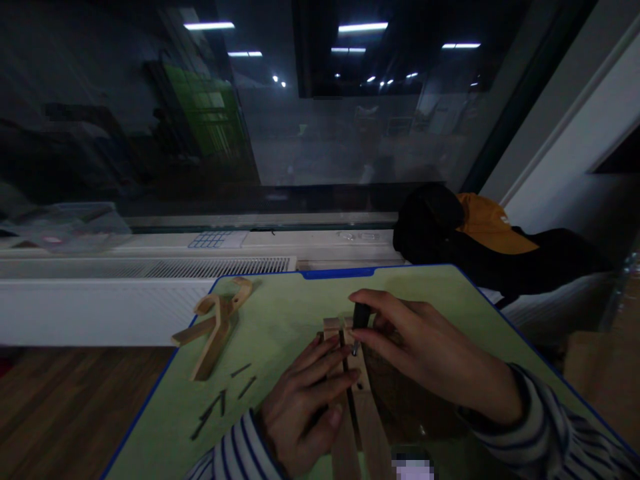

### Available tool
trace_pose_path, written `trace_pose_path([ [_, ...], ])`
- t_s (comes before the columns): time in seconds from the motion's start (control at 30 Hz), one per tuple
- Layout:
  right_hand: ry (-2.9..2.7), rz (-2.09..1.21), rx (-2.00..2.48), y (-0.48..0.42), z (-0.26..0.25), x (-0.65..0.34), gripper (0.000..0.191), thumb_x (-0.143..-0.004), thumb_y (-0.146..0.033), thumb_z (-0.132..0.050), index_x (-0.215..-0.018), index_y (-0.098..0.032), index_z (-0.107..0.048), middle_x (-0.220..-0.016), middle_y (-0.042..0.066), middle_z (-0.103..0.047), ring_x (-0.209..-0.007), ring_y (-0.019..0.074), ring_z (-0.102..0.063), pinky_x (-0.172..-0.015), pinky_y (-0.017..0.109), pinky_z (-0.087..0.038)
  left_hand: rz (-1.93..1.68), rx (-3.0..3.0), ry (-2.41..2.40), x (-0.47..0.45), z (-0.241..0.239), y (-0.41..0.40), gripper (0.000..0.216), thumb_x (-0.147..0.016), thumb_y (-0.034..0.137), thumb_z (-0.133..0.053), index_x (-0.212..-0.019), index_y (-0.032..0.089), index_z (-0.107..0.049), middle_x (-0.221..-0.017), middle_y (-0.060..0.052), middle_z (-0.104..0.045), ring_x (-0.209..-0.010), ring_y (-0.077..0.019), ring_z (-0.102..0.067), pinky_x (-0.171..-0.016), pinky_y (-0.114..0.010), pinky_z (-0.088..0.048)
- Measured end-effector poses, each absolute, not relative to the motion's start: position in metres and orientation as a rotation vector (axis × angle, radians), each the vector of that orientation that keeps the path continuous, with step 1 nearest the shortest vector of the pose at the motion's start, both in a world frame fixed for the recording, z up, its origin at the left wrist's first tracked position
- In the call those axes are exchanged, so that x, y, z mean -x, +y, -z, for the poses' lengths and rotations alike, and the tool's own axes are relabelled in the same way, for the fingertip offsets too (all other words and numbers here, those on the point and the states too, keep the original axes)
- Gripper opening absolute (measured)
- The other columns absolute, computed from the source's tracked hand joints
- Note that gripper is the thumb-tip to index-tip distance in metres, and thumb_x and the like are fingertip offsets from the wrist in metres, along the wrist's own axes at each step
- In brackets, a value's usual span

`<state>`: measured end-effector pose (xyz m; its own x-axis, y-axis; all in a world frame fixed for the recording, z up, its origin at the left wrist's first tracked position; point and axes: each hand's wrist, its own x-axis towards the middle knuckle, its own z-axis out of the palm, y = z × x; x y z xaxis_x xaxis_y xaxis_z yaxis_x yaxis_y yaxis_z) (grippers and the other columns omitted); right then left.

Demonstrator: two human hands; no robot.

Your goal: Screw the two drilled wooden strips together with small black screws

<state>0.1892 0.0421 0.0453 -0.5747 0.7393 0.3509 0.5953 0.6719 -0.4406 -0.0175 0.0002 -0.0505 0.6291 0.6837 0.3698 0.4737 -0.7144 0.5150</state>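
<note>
Two long wooden slats (371,427) lie side by side, with a narrow dark gap between them and small holes near the far end. My left hand (305,397) rests across them, fingers stretched out and lying on the wood. Above the right slat, my right hand (417,333) pinches the black handle of a screwdriver (361,315). The tool stands nearly upright; its metal tip comes down at the slat, close to my left fingertips. Whether a screw sits under the tip is hard to make out.
Curved wooden hook pieces (217,333) lie at the table's left edge. Several dark screws (223,400) are scattered nearer. The green table (280,300) has a blue rim. Behind it are a radiator (150,307), a plastic box (75,223) and black cloth with an orange cap (495,223).
</note>
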Motion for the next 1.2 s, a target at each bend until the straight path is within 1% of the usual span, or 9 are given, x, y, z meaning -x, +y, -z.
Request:
trace_pose_path([
  [0.17,-2.374,-0.357,1.024,0.042,-0.045,-0.189,0.034,-0.088,-0.031,-0.05,-0.121,-0.024,-0.043,-0.076,-0.001,-0.066,-0.065,0.0151,-0.064,-0.059,0.026,-0.049,-0.817,-2.5,0.923,0.017,0.049,0.0,0.045,-0.083,0.021,-0.039,-0.127,0.021,-0.05,-0.141,-0.006,-0.04,-0.133,-0.0256,-0.028,-0.106,-0.054,-0.025],
  [0.33,-2.381,-0.346,1.017,0.042,-0.045,-0.189,0.033,-0.089,-0.033,-0.048,-0.121,-0.023,-0.043,-0.076,0.0,-0.066,-0.063,0.0156,-0.064,-0.058,0.027,-0.049,-0.872,-2.498,0.912,0.018,0.052,-0.001,0.044,-0.087,0.025,-0.039,-0.13,0.023,-0.046,-0.143,-0.006,-0.037,-0.134,-0.0264,-0.025,-0.105,-0.054,-0.026],
  [0.47,-2.392,-0.345,1.015,0.041,-0.048,-0.189,0.034,-0.089,-0.033,-0.048,-0.121,-0.022,-0.043,-0.076,0.0,-0.066,-0.064,0.015,-0.064,-0.059,0.026,-0.049,-0.961,-2.483,0.883,0.017,0.053,-0.001,0.045,-0.085,0.023,-0.041,-0.129,0.018,-0.047,-0.14,-0.01,-0.041,-0.131,-0.0282,-0.03,-0.104,-0.053,-0.031],
  [0.53,-2.397,-0.335,1.01,0.04,-0.05,-0.189,0.034,-0.089,-0.033,-0.049,-0.121,-0.022,-0.044,-0.078,0.0,-0.067,-0.066,0.0149,-0.064,-0.06,0.026,-0.049,-1.092,-2.471,0.92,0.016,0.048,-0.001,0.042,-0.082,0.016,-0.045,-0.123,0.016,-0.052,-0.128,-0.012,-0.053,-0.121,-0.0266,-0.044,-0.098,-0.048,-0.04],
  [0.6,-2.399,-0.318,1.004,0.04,-0.05,-0.19,0.035,-0.088,-0.032,-0.05,-0.121,-0.022,-0.044,-0.08,0.001,-0.067,-0.068,0.0152,-0.064,-0.062,0.026,-0.05,-1.267,-2.416,1.026,0.015,0.038,0.0,0.032,-0.08,0.008,-0.049,-0.109,0.016,-0.059,-0.105,-0.011,-0.064,-0.1,-0.0217,-0.057,-0.085,-0.038,-0.049],
  [0.67,-2.403,-0.299,0.999,0.04,-0.049,-0.191,0.036,-0.088,-0.03,-0.051,-0.122,-0.022,-0.044,-0.082,0.001,-0.067,-0.072,0.0161,-0.065,-0.064,0.027,-0.05,-1.382,-2.327,1.157,0.015,0.023,0.003,0.019,-0.08,0.006,-0.052,-0.091,0.016,-0.063,-0.086,-0.007,-0.066,-0.083,-0.0177,-0.06,-0.073,-0.032,-0.051],
  [0.77,-2.42,-0.275,0.993,0.04,-0.047,-0.193,0.038,-0.088,-0.029,-0.051,-0.124,-0.022,-0.043,-0.09,0.004,-0.067,-0.079,0.0178,-0.065,-0.069,0.03,-0.051,-1.207,-2.253,1.367,0.014,-0.002,0.014,0.011,-0.081,0.013,-0.057,-0.085,0.016,-0.066,-0.087,-0.006,-0.066,-0.083,-0.0182,-0.059,-0.074,-0.033,-0.05],
  [0.93,-2.445,-0.229,1.011,0.04,-0.049,-0.194,0.041,-0.09,-0.033,-0.046,-0.129,-0.022,-0.04,-0.113,0.008,-0.062,-0.096,0.0214,-0.061,-0.084,0.04,-0.049,-1.002,-2.301,1.291,0.01,-0.03,0.037,0.013,-0.077,0.017,-0.063,-0.089,0.018,-0.068,-0.093,-0.004,-0.067,-0.091,-0.0193,-0.059,-0.083,-0.036,-0.047],
  [1.2,-2.496,-0.153,1.0,0.041,-0.058,-0.195,0.038,-0.094,-0.029,-0.037,-0.13,-0.021,-0.042,-0.116,0.008,-0.059,-0.099,0.0199,-0.059,-0.085,0.039,-0.05,-0.965,-2.211,1.135,-0.003,-0.03,0.047,0.014,-0.075,0.022,-0.068,-0.089,0.019,-0.068,-0.088,-0.002,-0.066,-0.087,-0.0191,-0.059,-0.08,-0.034,-0.046],
])
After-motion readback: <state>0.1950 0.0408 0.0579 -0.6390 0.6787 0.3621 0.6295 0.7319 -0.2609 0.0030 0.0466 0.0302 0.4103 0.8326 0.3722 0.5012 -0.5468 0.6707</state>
